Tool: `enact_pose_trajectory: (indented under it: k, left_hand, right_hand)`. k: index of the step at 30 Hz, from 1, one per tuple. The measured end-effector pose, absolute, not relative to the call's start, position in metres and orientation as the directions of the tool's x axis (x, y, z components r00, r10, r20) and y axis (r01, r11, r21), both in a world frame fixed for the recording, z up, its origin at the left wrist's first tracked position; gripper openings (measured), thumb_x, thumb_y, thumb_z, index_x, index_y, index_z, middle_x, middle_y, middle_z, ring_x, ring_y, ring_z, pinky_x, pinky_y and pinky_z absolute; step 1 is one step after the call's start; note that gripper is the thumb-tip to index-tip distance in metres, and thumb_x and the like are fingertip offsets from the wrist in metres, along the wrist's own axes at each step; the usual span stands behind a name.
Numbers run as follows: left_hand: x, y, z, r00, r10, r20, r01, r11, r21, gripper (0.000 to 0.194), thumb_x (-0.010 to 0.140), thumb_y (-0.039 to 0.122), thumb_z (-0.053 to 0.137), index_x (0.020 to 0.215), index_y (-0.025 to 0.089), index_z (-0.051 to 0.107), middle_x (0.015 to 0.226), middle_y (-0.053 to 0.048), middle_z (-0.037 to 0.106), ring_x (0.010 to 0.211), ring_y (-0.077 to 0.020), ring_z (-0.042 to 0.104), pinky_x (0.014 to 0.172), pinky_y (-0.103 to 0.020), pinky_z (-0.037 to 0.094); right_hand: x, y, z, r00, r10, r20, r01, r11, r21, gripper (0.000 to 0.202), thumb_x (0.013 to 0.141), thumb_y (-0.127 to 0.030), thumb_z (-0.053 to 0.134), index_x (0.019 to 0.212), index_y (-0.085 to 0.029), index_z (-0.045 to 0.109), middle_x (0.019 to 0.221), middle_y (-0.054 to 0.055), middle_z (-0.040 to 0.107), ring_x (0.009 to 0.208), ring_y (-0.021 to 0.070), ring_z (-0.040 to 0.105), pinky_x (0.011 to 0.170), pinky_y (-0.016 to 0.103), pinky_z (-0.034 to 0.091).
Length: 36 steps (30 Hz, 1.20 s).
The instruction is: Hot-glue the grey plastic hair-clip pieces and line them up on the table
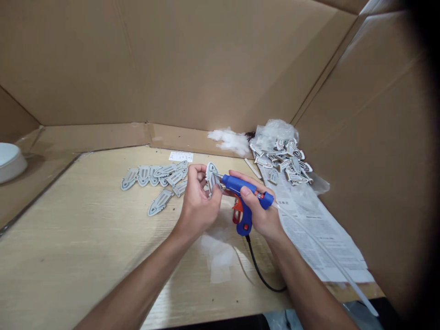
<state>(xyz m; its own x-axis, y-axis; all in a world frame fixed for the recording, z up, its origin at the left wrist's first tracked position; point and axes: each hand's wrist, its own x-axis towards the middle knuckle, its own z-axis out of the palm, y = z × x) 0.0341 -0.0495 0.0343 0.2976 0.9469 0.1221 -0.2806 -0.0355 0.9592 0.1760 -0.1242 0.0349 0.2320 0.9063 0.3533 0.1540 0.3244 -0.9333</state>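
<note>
My left hand [201, 201] pinches a grey boat-shaped piece [212, 176] upright between thumb and fingers. Wrapped round a blue glue gun [239, 184] is my right hand [261, 206], with the nozzle pointing left at the piece's face. Whether the nozzle touches it I cannot tell. From the back of the gun a long translucent glue stick [330, 254] runs down to the right, and a black cord [256, 263] hangs from the handle. To the left, several similar grey pieces [161, 201] lie on the wooden table [85, 256], some overlapping.
A heap of grey pieces [292, 160] and a clear plastic bag [275, 130] lie on newspaper [330, 243] at the right. White fluffy material [230, 140] sits by the back cardboard wall [206, 64]. A small printed label [181, 156] and a white round object [12, 162] stand out leftward.
</note>
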Motion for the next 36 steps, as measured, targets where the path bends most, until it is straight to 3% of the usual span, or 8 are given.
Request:
enact_pose_trajectory:
  k: [8,13,18,23,26,31,33,36]
  left_hand:
    - [0.033,-0.049,0.032,0.300,0.944,0.140,-0.249,-0.064,0.966,0.035,0.085,0.013,0.063,0.109,0.023,0.041,0.104,0.001,0.058,0.085,-0.0052,0.060,0.074,-0.017,0.054]
    - [0.031,-0.049,0.030,0.295,0.940,0.173,-0.260,-0.096,0.961,0.035,0.084,0.016,0.067,0.110,0.023,0.043,0.102,-0.001,0.060,0.082,-0.0056,0.058,0.066,-0.016,0.044]
    - [0.030,-0.050,0.029,0.283,0.941,0.187,-0.248,-0.117,0.962,0.034,0.085,0.017,0.068,0.108,0.023,0.044,0.099,-0.001,0.061,0.081,-0.0063,0.057,0.066,-0.017,0.041]
    - [0.029,-0.051,0.030,0.285,0.936,0.208,-0.164,-0.167,0.972,0.027,0.090,0.020,0.063,0.108,0.024,0.044,0.100,0.000,0.059,0.085,-0.0070,0.060,0.068,-0.018,0.044]
    - [0.029,-0.050,0.030,0.316,0.928,0.199,-0.203,-0.138,0.969,0.026,0.092,0.022,0.062,0.109,0.024,0.043,0.102,0.000,0.058,0.086,-0.0061,0.060,0.071,-0.017,0.047]
    - [0.031,-0.048,0.032,0.332,0.926,0.181,-0.300,-0.078,0.951,0.034,0.088,0.021,0.069,0.109,0.022,0.041,0.102,0.000,0.057,0.088,-0.0044,0.061,0.077,-0.014,0.052]
    - [0.032,-0.048,0.034,0.338,0.927,0.162,-0.338,-0.041,0.940,0.039,0.085,0.019,0.072,0.109,0.022,0.041,0.103,0.000,0.058,0.089,-0.0047,0.063,0.075,-0.014,0.053]
    - [0.033,-0.050,0.037,0.365,0.926,0.099,-0.371,0.047,0.927,0.041,0.083,0.021,0.072,0.108,0.023,0.040,0.102,0.001,0.059,0.081,-0.0053,0.063,0.060,-0.013,0.050]
  right_hand:
    - [0.175,-0.123,0.037,0.236,0.910,0.340,0.158,0.310,-0.938,0.038,0.101,-0.045,0.071,0.133,-0.026,0.077,0.136,0.007,0.074,0.115,0.0237,0.078,0.101,0.035,0.066]
    - [0.175,-0.125,0.035,0.258,0.904,0.342,0.224,0.288,-0.931,0.038,0.101,-0.047,0.070,0.134,-0.029,0.076,0.136,0.005,0.074,0.118,0.0229,0.076,0.101,0.033,0.065]
    - [0.171,-0.129,0.039,0.280,0.913,0.297,0.314,0.205,-0.927,0.044,0.100,-0.053,0.070,0.136,-0.029,0.076,0.122,0.007,0.079,0.108,0.0257,0.078,0.088,0.036,0.069]
    - [0.162,-0.134,0.045,0.254,0.879,0.403,0.431,0.270,-0.861,0.040,0.101,-0.044,0.070,0.137,-0.027,0.074,0.130,0.006,0.077,0.119,0.0274,0.076,0.104,0.042,0.065]
    - [0.159,-0.136,0.042,0.202,0.860,0.469,0.511,0.316,-0.799,0.042,0.101,-0.035,0.070,0.143,-0.029,0.070,0.135,0.004,0.075,0.111,0.0242,0.078,0.100,0.038,0.066]
    - [0.156,-0.135,0.031,0.158,0.788,0.595,0.622,0.388,-0.680,0.049,0.099,-0.028,0.072,0.147,-0.032,0.068,0.144,0.001,0.069,0.131,0.0266,0.070,0.114,0.041,0.060]
    - [0.154,-0.135,0.031,0.188,0.769,0.611,0.623,0.387,-0.680,0.049,0.099,-0.029,0.072,0.147,-0.032,0.068,0.145,0.002,0.069,0.129,0.0280,0.071,0.116,0.044,0.059]
    - [0.151,-0.136,0.035,0.274,0.788,0.552,0.561,0.335,-0.757,0.046,0.100,-0.034,0.071,0.146,-0.031,0.068,0.140,0.005,0.071,0.113,0.0281,0.078,0.109,0.048,0.064]
